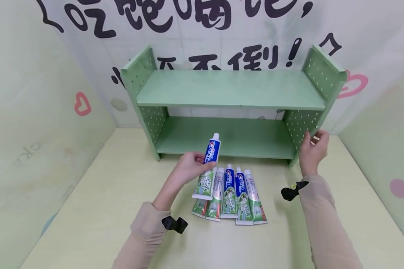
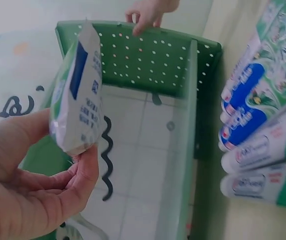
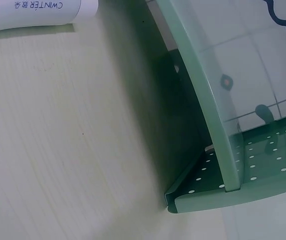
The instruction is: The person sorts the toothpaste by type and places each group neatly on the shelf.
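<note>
My left hand pinches a blue, white and green Crest toothpaste tube between thumb and fingers, cap end up. This tube overlaps the lower front of the green two-tier shelf. In the left wrist view the same toothpaste tube shows edge-on. Below it, several more toothpaste tubes lie fanned out on the table, caps toward the shelf. With thumb and fingers, my right hand grips the front edge of the shelf's right side panel. The right wrist view does not show that hand.
Both tiers of the shelf have side panels with small holes. Behind it stands a wall with large black lettering. Pale side walls bound the light wooden table on the left and right. A black camera is strapped on each wrist.
</note>
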A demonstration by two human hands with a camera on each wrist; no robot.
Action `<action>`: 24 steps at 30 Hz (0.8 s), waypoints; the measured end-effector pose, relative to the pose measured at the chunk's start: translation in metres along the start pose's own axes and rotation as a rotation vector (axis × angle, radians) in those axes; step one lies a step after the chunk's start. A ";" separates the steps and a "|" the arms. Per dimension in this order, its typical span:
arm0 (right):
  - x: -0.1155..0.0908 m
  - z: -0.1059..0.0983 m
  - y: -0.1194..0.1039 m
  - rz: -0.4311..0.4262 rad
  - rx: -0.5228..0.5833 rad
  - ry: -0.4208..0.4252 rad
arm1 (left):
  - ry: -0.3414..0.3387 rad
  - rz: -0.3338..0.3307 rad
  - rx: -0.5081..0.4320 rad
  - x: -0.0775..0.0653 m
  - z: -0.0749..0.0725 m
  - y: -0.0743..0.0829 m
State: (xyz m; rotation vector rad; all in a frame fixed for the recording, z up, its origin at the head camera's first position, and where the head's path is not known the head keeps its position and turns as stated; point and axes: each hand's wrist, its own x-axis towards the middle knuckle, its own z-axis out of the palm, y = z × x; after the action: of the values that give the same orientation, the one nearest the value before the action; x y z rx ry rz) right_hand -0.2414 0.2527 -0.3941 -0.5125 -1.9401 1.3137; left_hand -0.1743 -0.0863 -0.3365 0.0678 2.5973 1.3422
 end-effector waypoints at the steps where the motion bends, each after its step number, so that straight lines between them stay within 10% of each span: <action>1: 0.000 0.000 0.000 0.006 0.000 -0.004 | -0.002 0.009 0.002 0.000 0.000 0.004; 24: 0.001 0.001 -0.001 0.024 0.027 -0.004 | 0.010 0.184 0.018 0.013 0.001 0.104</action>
State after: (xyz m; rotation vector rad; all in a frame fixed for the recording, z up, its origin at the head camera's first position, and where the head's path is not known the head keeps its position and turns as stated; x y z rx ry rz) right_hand -0.2430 0.2525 -0.3930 -0.5216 -1.9220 1.3551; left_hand -0.1930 -0.0230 -0.2556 0.3101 2.6664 1.3810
